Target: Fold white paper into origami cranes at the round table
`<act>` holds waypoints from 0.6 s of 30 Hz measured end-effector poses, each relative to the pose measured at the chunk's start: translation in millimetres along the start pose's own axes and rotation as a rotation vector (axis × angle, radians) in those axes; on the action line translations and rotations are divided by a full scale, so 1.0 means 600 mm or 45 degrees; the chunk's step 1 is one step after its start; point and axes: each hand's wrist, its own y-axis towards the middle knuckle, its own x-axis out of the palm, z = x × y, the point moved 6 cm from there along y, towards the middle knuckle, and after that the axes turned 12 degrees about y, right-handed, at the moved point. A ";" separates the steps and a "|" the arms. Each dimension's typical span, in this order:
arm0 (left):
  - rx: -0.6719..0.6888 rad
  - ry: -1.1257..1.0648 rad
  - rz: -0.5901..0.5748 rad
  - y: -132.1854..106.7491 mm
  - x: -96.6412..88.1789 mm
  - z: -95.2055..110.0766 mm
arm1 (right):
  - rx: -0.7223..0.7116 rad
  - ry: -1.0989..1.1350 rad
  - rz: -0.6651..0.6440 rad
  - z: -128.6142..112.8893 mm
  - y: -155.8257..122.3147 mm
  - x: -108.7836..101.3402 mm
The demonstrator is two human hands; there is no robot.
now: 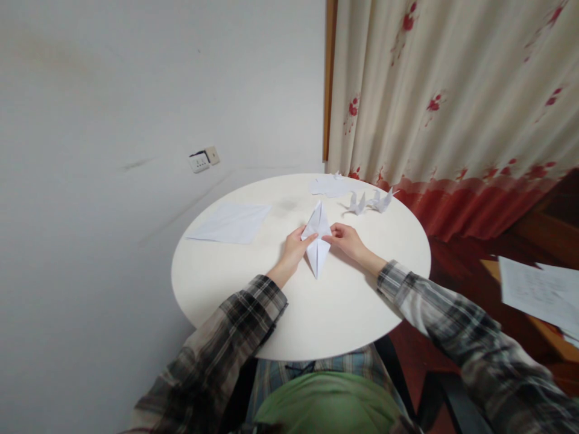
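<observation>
A white sheet folded into a long kite or diamond shape [318, 240] lies in the middle of the round white table [253, 289]. My left hand [295, 247] pinches its left edge at the middle, fingers closed on the paper. My right hand [346, 239] pinches the right edge at the same height. Both of my arms wear plaid sleeves.
A flat white sheet [231, 222] lies at the table's left. Two small folded paper cranes [371, 202] and some paper pieces [330, 185] sit at the far edge. A flowered curtain [452, 102] hangs behind; loose papers [538, 292] lie on a wooden surface at right.
</observation>
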 end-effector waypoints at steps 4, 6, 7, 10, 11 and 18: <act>-0.059 -0.025 -0.028 -0.004 0.001 -0.001 | 0.006 0.012 -0.001 0.000 0.000 0.000; -0.079 -0.038 -0.034 -0.006 0.001 -0.002 | 0.007 0.030 -0.006 -0.002 -0.001 0.002; -0.088 -0.039 -0.036 -0.006 0.001 -0.003 | 0.008 0.038 -0.007 -0.003 -0.002 0.002; -0.112 -0.034 -0.043 -0.007 0.001 -0.005 | 0.009 0.064 -0.004 -0.005 -0.003 0.004; -0.117 -0.032 -0.044 -0.008 0.001 -0.005 | 0.010 0.068 -0.004 -0.005 -0.004 0.004; -0.124 -0.021 -0.025 -0.007 0.001 -0.006 | 0.004 0.020 -0.020 0.002 -0.002 0.004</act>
